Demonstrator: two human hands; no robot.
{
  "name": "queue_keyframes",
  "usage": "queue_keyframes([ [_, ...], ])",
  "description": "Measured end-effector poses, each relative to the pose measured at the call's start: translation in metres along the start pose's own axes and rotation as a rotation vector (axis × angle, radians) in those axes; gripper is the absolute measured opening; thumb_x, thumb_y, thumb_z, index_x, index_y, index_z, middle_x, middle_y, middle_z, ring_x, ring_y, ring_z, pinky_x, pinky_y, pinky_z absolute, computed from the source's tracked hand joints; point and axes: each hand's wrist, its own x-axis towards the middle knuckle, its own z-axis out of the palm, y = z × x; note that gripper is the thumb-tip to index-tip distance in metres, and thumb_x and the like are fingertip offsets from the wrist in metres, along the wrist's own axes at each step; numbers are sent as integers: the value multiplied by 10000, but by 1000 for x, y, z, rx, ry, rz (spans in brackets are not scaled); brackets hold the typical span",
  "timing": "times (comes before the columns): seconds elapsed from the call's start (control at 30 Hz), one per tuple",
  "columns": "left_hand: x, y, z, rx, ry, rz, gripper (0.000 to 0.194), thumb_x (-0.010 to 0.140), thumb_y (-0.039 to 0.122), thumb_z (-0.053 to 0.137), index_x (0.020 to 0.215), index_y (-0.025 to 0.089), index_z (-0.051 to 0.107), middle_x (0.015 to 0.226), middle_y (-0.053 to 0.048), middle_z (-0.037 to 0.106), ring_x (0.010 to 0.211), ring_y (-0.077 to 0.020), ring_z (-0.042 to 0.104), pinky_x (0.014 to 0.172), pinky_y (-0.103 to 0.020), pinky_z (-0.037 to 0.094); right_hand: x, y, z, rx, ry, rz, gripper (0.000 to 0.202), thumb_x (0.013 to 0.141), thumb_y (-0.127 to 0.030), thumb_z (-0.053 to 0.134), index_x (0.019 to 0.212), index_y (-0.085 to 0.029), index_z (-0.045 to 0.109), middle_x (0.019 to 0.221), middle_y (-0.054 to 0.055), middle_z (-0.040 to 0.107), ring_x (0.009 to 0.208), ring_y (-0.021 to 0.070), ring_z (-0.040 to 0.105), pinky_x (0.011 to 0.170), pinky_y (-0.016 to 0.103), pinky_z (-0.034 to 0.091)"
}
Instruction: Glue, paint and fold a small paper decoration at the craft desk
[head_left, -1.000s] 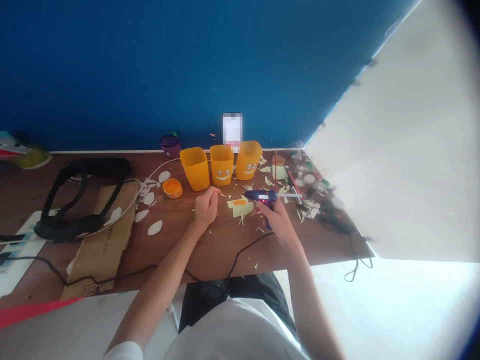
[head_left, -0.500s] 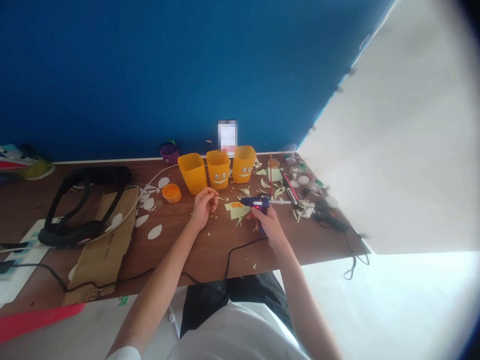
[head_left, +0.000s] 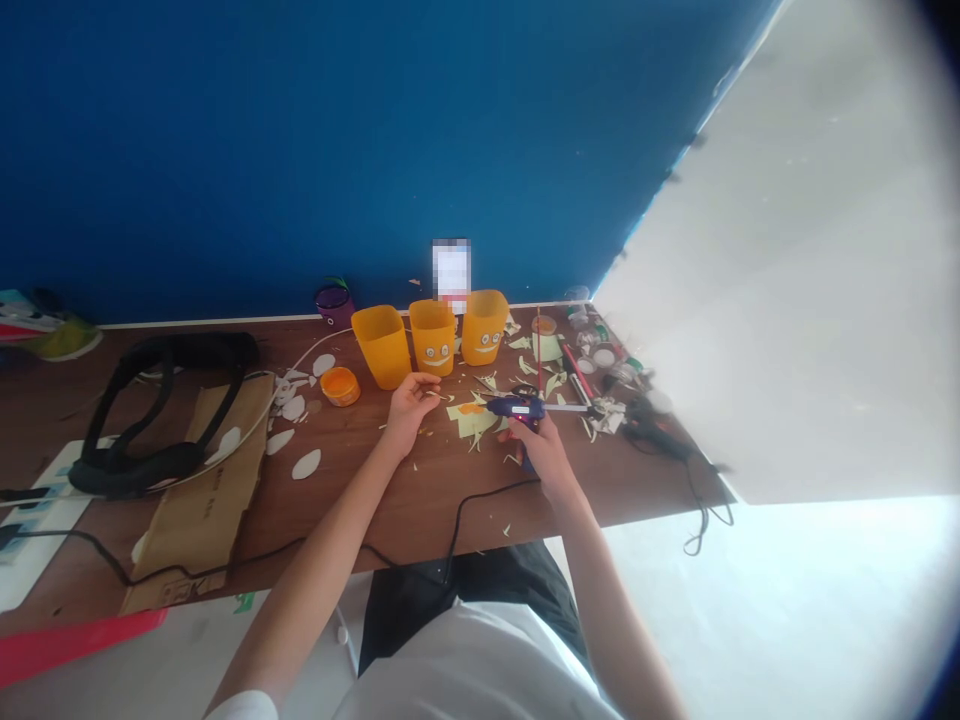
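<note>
Head | my right hand (head_left: 541,440) wraps the glue gun (head_left: 517,407), tipped toward the orange-smeared paper (head_left: 471,424) | my left hand (head_left: 411,406), nearly closed, seems to pinch a pale strip (head_left: 441,396) near the left cup (head_left: 382,345) | middle cup (head_left: 433,332) and right cup (head_left: 484,322) already wear faces; left shows none

The glue gun (head_left: 517,407) is dark blue, two smiley-patterned cups (head_left: 433,332) yellow.

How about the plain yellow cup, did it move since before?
No: the plain yellow cup stands in the same place beside the smiling middle cup; only the view shifted slightly.
</note>
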Motion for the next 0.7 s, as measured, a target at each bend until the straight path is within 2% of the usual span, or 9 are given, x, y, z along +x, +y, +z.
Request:
queue_keyframes([
  [0.07,0,-4,0,81,9,16,324,620,146,671,937,187,619,1002,-31,603,880,-137,544,738,-240,438,-1,0,-1,-4,-1,-4,338,770,-453,651,956,-208,509,708,-15,673,455,93,461,467,238,368],
  [0.3,1,-14,-1,158,80,21,320,528,125,547,841,186,571,928,-21,579,791,-132,506,616,-220,359,-2,2,-4,-40,15,-20,339,791,-460,632,989,-212,513,733,-8,678,479,97,459,487,242,382],
  [0.53,1,-17,-2,138,64,21,332,509,107,508,830,182,545,1183,-83,590,1057,-210,581,566,-199,315,1,6,-10,-16,13,-61,346,799,-469,635,1004,-220,511,731,-14,674,474,101,452,491,250,378],
  [0.7,0,-19,-1,129,12,7,327,515,89,484,826,179,533,1224,-94,592,1142,-244,592,581,-193,352,1,3,-10,-25,4,-71,364,794,-484,637,1008,-216,517,733,-9,677,477,101,458,492,250,375],
])
